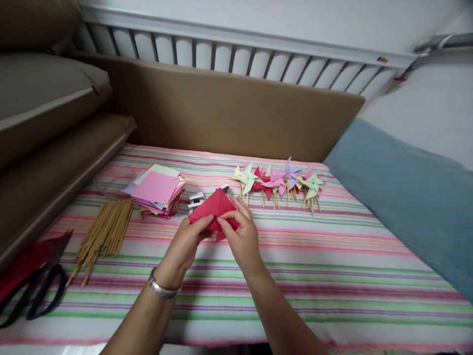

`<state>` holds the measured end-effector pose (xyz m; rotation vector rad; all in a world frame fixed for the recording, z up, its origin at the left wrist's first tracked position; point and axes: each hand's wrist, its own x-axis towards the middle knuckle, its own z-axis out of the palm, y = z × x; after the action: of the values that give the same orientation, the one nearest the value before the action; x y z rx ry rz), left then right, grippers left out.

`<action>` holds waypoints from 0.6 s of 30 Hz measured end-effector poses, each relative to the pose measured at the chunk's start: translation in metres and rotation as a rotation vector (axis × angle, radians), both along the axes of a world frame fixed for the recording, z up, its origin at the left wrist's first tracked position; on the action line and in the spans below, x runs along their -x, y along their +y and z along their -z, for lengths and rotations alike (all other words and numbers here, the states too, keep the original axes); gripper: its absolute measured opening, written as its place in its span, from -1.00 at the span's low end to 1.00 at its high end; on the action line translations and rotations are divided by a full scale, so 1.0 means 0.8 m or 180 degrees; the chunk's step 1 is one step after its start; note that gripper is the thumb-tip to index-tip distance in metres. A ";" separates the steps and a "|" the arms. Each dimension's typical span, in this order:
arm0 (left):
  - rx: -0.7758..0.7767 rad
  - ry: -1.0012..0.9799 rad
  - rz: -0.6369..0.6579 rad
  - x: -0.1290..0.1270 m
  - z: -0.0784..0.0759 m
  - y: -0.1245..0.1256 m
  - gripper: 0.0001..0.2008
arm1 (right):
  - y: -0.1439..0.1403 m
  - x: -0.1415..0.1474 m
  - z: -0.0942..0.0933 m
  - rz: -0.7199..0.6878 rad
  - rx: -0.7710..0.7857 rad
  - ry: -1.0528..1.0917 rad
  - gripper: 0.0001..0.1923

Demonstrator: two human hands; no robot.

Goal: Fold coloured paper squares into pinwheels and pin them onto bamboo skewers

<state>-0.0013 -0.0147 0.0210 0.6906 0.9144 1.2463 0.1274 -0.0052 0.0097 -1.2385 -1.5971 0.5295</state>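
Note:
A square of red paper (218,204) is held between both hands above the striped cloth, one corner pointing away from me and its lower part partly hidden by fingers. My left hand (189,240) is closed on its left side, thumb on top. My right hand (242,231) pinches the lower right part, thumb and index finger close to the left thumb. Just behind the paper lie small white box-like pieces (195,201), partly covered. Finished paper pinwheels (275,181) on sticks lie beyond my right hand, in pink, red, green, purple and yellow.
Left of my hands sit a stack of coloured paper squares (155,186) and a pile of thin wooden sticks (105,224). Black-handled scissors (46,291) rest at the far left by red material (25,261). A brown board (229,113) stands along the back; brown cushions (51,143) bound the left.

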 end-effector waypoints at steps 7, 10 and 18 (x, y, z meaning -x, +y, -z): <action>-0.0373 0.0207 -0.0039 -0.006 -0.006 -0.002 -0.73 | 0.001 0.005 0.000 0.0081 -0.0090 0.0178 -0.96; -0.0406 0.0296 -0.0300 -0.010 -0.003 0.000 -0.74 | 0.000 0.006 0.002 0.0077 -0.0101 0.0165 -0.95; -0.0213 0.0372 -0.0358 -0.002 0.007 0.005 -0.82 | -0.002 0.003 -0.006 -0.0071 0.0266 0.0248 -0.93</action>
<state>-0.0001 -0.0106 0.0154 0.7804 1.0230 1.3521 0.1247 -0.0066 0.0143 -1.2482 -1.5379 0.6569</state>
